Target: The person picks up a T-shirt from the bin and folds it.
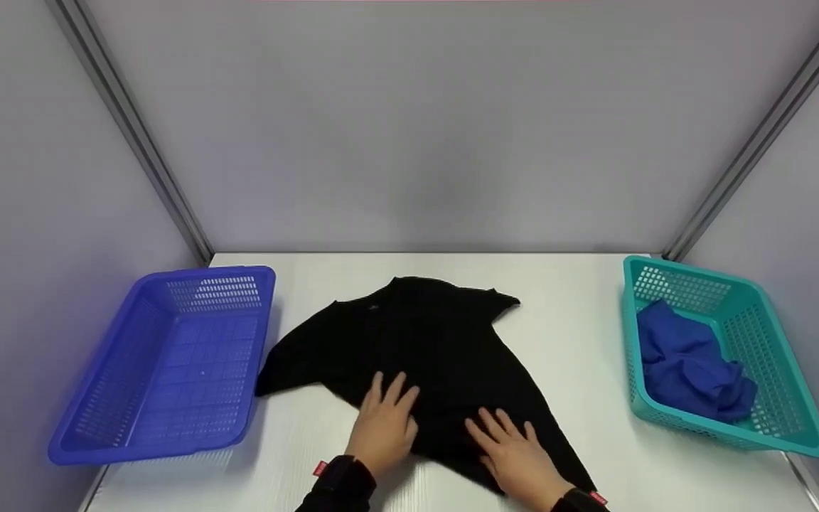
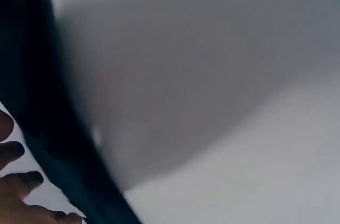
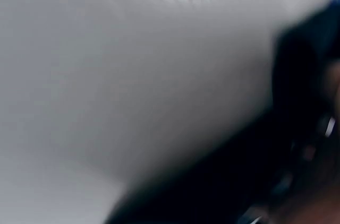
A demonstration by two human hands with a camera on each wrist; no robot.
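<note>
A black short-sleeved T-shirt (image 1: 424, 341) lies spread over the white table, its collar toward the back and its hem toward me. With fingers spread, my left hand (image 1: 384, 430) is at the shirt's lower left edge. My right hand (image 1: 512, 455) is over the lower right part, its fingers also apart. In the left wrist view, fingertips (image 2: 21, 181) show at the lower left beside a strip of dark cloth (image 2: 53, 123). The right wrist view is blurred, with dark cloth (image 3: 212, 187) across its lower right. Neither hand grips anything that I can see.
A blue plastic basket (image 1: 260, 334) stands on the left, close to the shirt's left sleeve. To the right, a teal basket (image 1: 797, 355) holds a crumpled blue cloth (image 1: 694, 370). Grey panels (image 1: 438, 128) enclose the white table (image 1: 573, 284) at the back and sides.
</note>
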